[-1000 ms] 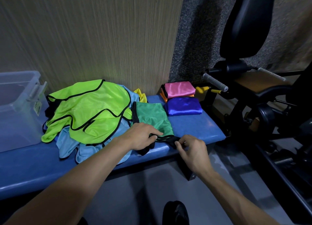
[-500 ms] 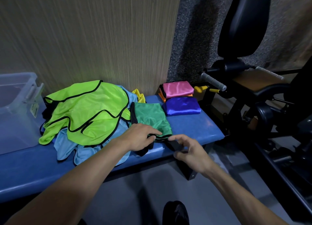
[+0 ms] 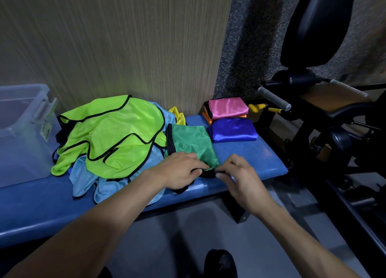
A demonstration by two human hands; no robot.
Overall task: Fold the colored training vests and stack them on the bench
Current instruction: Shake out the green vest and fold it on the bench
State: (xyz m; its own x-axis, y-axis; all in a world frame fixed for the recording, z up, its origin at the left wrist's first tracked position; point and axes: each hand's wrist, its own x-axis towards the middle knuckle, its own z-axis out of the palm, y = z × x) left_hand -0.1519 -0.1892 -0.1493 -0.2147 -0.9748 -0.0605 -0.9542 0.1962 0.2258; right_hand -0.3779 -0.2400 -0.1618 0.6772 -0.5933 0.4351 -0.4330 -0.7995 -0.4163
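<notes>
Both hands work the half-folded dark green mesh vest (image 3: pixel 193 145) at the blue padded desk's (image 3: pixel 250 154) front edge, left hand (image 3: pixel 180 170) pressing flat, right hand (image 3: pixel 240 174) pinching its black hem, while pink (image 3: pixel 227 107), orange (image 3: pixel 206 117) and purple (image 3: pixel 232 131) folded vests sit finished at two o'clock and the lime (image 3: pixel 112 135), light-blue (image 3: pixel 87 179) and yellow (image 3: pixel 177 115) vests wait unfolded at ten.

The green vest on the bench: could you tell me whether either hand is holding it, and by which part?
The left hand presses on the green vest at its near edge; the right hand pinches the black trim at the near corner with its fingers.
</notes>
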